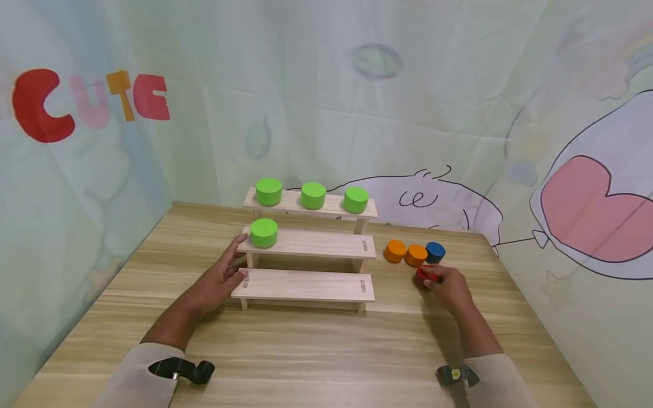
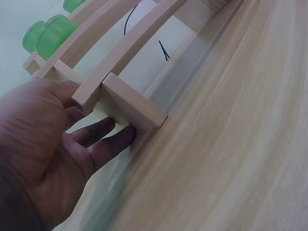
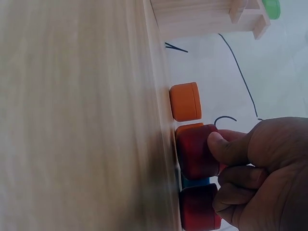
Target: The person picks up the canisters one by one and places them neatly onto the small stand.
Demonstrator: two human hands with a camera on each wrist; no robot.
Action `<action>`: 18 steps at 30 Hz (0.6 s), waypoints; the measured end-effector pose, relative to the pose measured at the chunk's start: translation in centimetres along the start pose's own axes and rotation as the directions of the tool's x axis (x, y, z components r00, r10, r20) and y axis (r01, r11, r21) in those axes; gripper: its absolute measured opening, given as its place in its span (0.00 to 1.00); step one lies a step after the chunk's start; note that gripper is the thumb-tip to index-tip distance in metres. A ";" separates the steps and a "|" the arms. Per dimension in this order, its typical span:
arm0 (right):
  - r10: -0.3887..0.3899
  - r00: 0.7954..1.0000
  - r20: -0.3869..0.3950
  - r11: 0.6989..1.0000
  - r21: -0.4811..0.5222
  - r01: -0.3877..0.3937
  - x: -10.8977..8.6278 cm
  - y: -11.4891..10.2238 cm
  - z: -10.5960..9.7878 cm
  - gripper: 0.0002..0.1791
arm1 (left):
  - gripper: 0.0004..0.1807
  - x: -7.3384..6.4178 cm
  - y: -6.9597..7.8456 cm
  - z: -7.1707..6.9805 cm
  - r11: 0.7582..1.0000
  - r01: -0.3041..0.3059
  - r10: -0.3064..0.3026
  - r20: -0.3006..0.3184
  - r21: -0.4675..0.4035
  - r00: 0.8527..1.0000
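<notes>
- One red block (image 1: 423, 276), short and round, right of centre in the head view, pinched between thumb and index finger of the right grip (image 1: 451, 290); other fingers of that grip curled inward in the right wrist view.
- Key relation, by judgement: red block at the right, wooden rack (image 1: 306, 283) at the centre of the head frame, a strip of worktop (image 1: 285, 351) between; direction from block to rack, leftward across the frame.
- Nearer to the red block: right grip, in contact. Left grip (image 1: 218, 283) well apart, left of centre, beyond the rack.
- Left grip spread, pinching nothing; thumb at the left end of the lowest plank, fingers fairly straight against the rack's end in the left wrist view.
- Long axis of the rack running left to right across the head frame, planks stepping upward toward the top; no marked long axis in the round block.
- Two orange blocks (image 1: 395, 251) and a blue block (image 1: 435, 253) just above the pinched one in the head frame; second red block (image 3: 198, 209) at the bottom of the right wrist view, beside the curled fingers.
- Three green blocks (image 1: 313, 196) along the top plank, a fourth green block (image 1: 263, 233) at the left end of the middle plank.
- Contact between pinched block and worktop: impossible to tell.
</notes>
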State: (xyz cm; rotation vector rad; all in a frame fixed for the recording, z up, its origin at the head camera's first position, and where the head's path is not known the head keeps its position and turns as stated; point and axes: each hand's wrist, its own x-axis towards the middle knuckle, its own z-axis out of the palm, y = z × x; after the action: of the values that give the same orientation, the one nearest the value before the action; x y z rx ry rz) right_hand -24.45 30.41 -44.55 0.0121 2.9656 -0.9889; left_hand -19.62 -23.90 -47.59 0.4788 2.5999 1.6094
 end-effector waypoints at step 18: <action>-0.020 0.996 -0.083 0.999 -0.030 0.018 -1.4 -3.0 -0.2 0.19 | 0.46 0.0 -0.2 0.0 1.000 -0.005 0.005 0.005 -0.006 1.000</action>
State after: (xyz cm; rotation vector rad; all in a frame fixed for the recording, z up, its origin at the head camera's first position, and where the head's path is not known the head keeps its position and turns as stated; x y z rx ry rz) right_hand -23.13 28.11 -42.53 0.0255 3.0608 -0.9701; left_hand -19.69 -23.96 -47.77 0.4881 2.5920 1.6147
